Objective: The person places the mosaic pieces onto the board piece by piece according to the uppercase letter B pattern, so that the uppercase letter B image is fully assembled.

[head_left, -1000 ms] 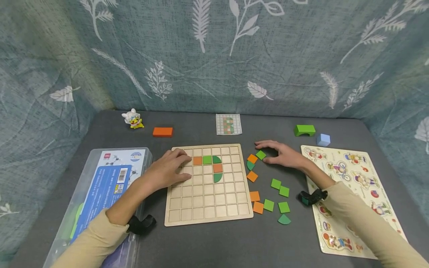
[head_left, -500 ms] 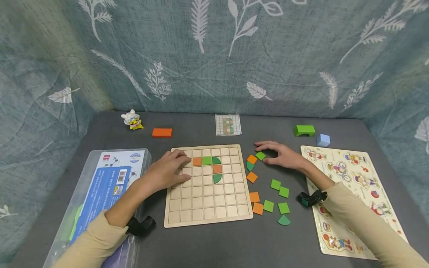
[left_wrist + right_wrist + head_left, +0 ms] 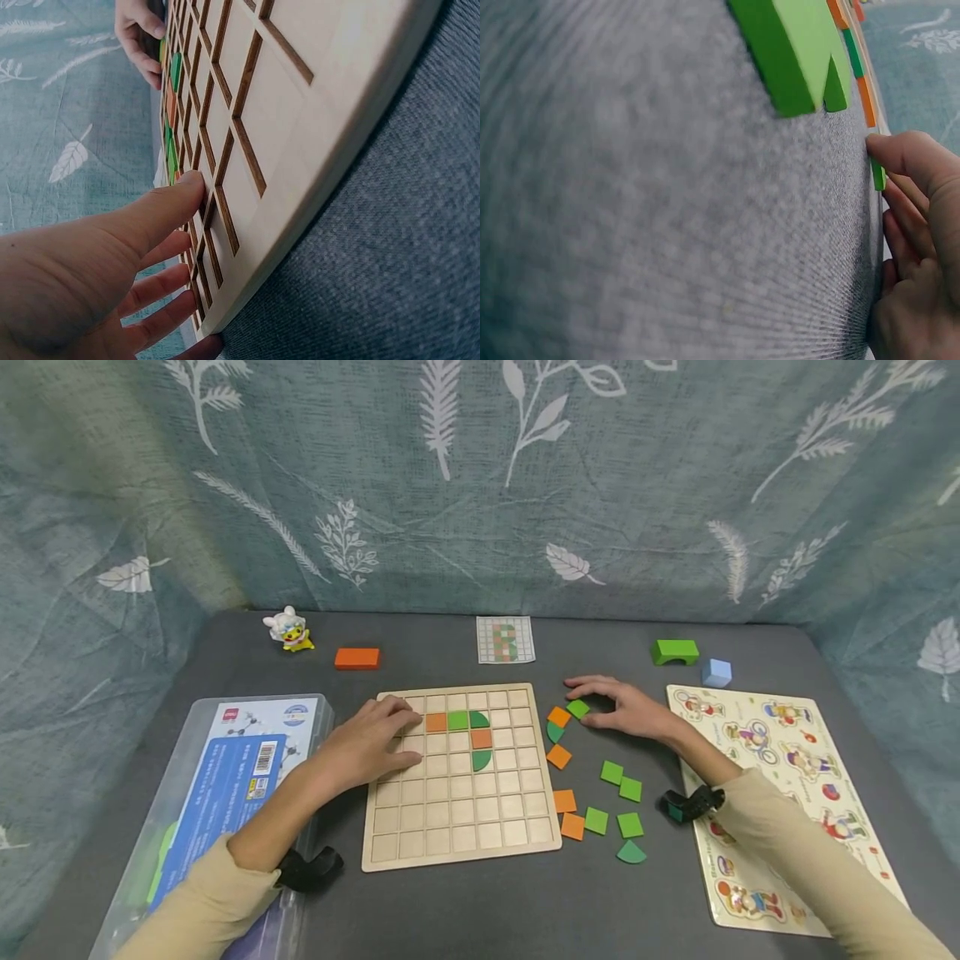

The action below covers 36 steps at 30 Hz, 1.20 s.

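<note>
Your right hand (image 3: 622, 706) pinched the green tile (image 3: 577, 708) beyond the wooden board's (image 3: 461, 812) right edge, seemingly light, stiff, best held by opposite sides, while your left hand (image 3: 367, 743) rested loosely on the board.

Left hand (image 3: 372, 739) on board (image 3: 461, 818), fingers over its left side. Right hand (image 3: 626, 704) holds green tile (image 3: 577, 708) between thumb and fingers, right of board. On board, second row from far edge: orange square (image 3: 436, 722), green square (image 3: 457, 720), dark green quarter-round (image 3: 478, 719), side by side; below that last one, an orange piece (image 3: 481, 738), then another quarter-round (image 3: 482, 760). Loose pieces (image 3: 630, 789), orange and green, lie right of board on tabletop (image 3: 450, 910). Grid card (image 3: 506, 639) behind board; figurine (image 3: 288, 628) and orange block (image 3: 357, 658) back left; arch (image 3: 675, 652) and blue cube (image 3: 717, 672) back right. Clear case (image 3: 195, 727) far left, picture board (image 3: 735, 706) far right, under right sleeve (image 3: 817, 852).
</note>
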### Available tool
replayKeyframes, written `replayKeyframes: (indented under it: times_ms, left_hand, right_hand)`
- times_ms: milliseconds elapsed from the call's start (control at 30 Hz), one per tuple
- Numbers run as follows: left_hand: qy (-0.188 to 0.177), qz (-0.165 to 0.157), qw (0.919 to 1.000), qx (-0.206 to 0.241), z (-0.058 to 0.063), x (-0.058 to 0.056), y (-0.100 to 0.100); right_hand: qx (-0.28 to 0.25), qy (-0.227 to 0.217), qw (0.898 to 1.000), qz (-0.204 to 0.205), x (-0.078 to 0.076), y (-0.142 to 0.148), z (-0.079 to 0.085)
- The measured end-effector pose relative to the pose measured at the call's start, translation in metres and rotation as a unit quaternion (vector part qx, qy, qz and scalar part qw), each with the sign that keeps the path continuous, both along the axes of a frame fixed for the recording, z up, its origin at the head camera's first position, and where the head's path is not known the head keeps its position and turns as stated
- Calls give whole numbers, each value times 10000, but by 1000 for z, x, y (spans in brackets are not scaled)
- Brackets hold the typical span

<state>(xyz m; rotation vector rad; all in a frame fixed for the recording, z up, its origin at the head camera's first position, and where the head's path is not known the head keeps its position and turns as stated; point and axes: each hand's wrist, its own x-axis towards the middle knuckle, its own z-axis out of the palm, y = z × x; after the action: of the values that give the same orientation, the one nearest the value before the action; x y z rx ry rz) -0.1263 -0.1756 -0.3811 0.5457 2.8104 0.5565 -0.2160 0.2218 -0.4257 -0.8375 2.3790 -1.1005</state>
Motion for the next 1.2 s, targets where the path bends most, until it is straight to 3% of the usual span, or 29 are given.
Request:
replayKeyframes:
  times_ms: [433, 567, 733, 833, 1000, 1100, 1200]
  left_hand:
    - [7, 24, 10000, -38, 0, 3, -5]
    - [-29, 16, 10000, -29, -2, 3, -4]
    - [-29, 23, 10000, 17, -2, 4, -4]
    - [-15, 33, 10000, 30, -2, 5, -5]
    - [-32, 31, 10000, 29, -2, 3, -5]
    - [-18, 6, 10000, 8, -2, 2, -4]
    - [-27, -4, 10000, -17, -1, 1, -3]
  right_hand:
    - [2, 189, 9998, -105, 4, -9, -4]
    - [26, 487, 9980, -398, 11, -14, -4]
    - [-35, 1035, 9919, -739, 27, -39, 11]
    - [-229, 1304, 9897, -538, 37, -61, 21]
    - [-203, 1716, 9846, 270, 47, -99, 28]
    - [135, 2117, 9744, 739, 50, -122, 30]
    - [592, 2604, 9578, 1059, 51, -142, 31]
